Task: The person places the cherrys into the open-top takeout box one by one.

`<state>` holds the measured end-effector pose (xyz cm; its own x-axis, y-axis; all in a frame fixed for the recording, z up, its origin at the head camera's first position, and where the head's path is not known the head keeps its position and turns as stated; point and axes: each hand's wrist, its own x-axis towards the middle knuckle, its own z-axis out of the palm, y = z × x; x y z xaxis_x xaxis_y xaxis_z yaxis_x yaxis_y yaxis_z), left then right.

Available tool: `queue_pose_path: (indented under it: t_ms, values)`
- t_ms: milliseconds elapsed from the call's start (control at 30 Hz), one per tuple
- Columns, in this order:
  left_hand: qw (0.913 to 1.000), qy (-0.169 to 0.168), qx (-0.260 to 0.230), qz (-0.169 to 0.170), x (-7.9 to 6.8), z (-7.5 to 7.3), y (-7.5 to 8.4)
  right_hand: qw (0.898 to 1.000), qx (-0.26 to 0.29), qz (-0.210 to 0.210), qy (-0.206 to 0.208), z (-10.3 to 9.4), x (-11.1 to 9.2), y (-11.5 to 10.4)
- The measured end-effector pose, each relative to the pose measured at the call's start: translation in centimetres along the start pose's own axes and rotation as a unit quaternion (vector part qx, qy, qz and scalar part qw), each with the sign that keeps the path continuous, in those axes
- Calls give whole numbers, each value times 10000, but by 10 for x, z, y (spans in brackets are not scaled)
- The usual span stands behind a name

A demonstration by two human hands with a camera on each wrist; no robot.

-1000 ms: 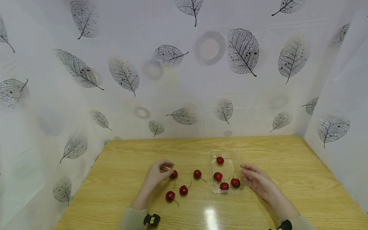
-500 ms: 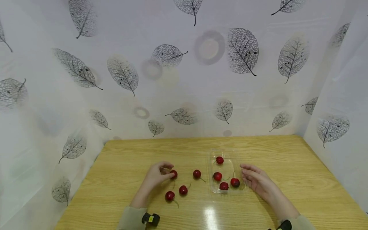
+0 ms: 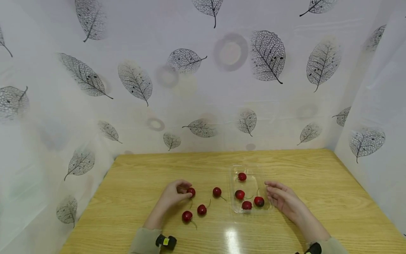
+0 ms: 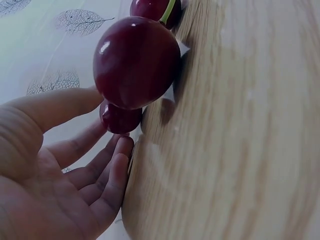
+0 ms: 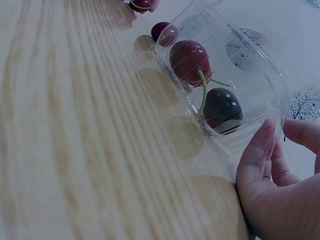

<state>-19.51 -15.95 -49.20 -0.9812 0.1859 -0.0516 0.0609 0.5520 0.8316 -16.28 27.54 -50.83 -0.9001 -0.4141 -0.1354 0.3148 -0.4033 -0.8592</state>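
My left hand [image 3: 173, 193] holds a dark red cherry [image 3: 191, 191] between thumb and fingers, low over the wooden table. In the left wrist view this cherry [image 4: 120, 119] is partly hidden behind a larger-looking near cherry [image 4: 137, 62]. Several cherries lie loose to its right: one by itself [image 3: 217, 192], another nearer [image 3: 201, 210] and a third at the front [image 3: 187, 216], all with green stems. My right hand [image 3: 285, 199] rests its relaxed fingers against the right side of a clear plastic box [image 3: 252, 183]. Inside the box lie several cherries, including a dark-bottomed one [image 3: 259, 201].
The wooden table [image 3: 139, 169] runs back to a leaf-printed white curtain [image 3: 203, 88], which also hangs at both sides. Light glares off the tabletop in front of the box. Dark wrist cameras [image 3: 166, 242] sit at both sleeves.
My left thumb and fingers have closed in on the cherry, with the thumb now lying against it. The right hand, the box and the other cherries stay in place.
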Motion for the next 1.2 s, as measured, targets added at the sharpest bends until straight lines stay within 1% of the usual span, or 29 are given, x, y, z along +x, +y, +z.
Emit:
queue_pose_path:
  t_ms: [400,800,1200]
  values:
    - [9997,-175,69,-139,1,0,-1,9999,-44,68,114,1,1,-2]
    - [9996,-176,160,-129,1,0,-2,9999,-64,78,125,0,1,-1]
    - [9995,-188,4,-244,-1,1,1,9999,-78,63,110,0,1,-1]
